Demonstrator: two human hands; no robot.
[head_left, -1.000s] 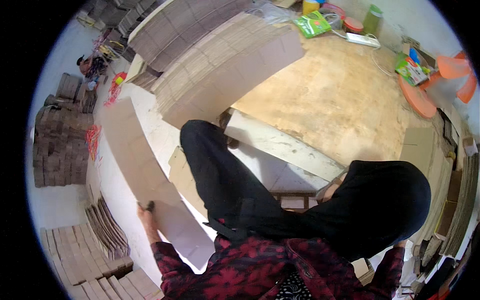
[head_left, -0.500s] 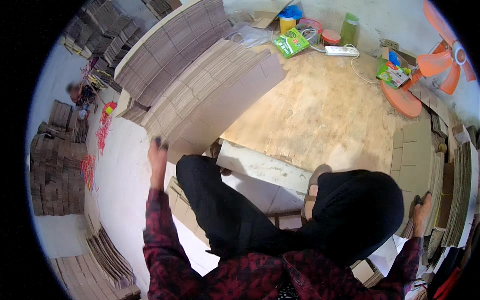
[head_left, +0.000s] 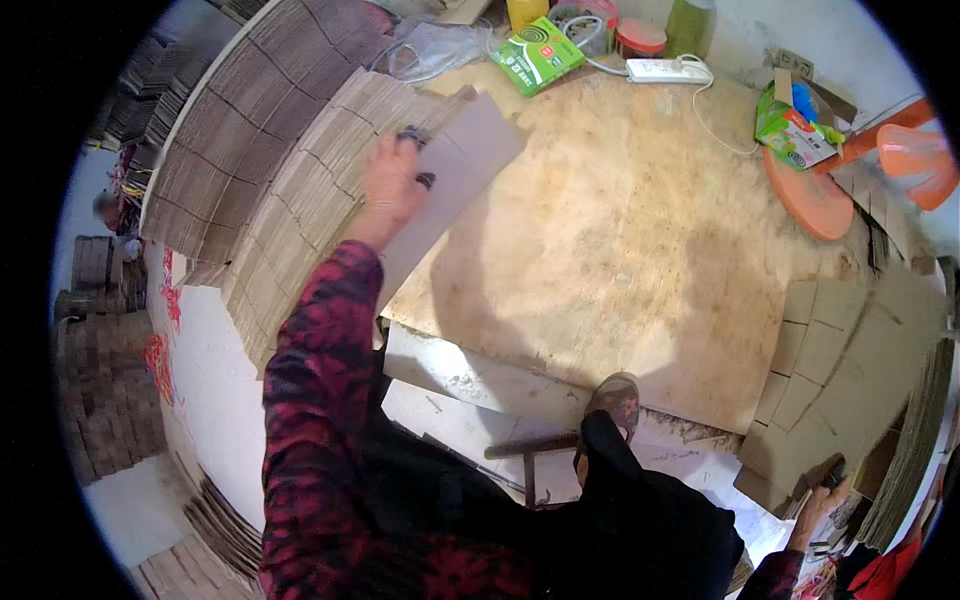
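Note:
A long row of upright cardboard sheets (head_left: 290, 205) stands at the left of the wooden board. My left hand (head_left: 392, 185), with dark covers on its fingertips, is closed over the upper edge of the front cardboard sheet (head_left: 462, 165), which stays against the row. At the right, my right hand (head_left: 826, 488) grips the near edge of a flat creased cardboard sheet (head_left: 845, 345). That sheet lies tilted beside the board, its far end close to the fan's base. The right hand's fingers are partly hidden under the sheet.
The pale wooden board (head_left: 610, 230) lies in front of me. Along its far side are a green box (head_left: 540, 55), a white power strip (head_left: 668, 70) with a cable, and an orange fan base (head_left: 808, 195). More cardboard stacks (head_left: 110, 395) stand at the far left.
My left hand has moved forward and right, from the row's near end to the front sheet's top edge. My right hand has come nearer, and the right sheet has shifted. My view has tilted.

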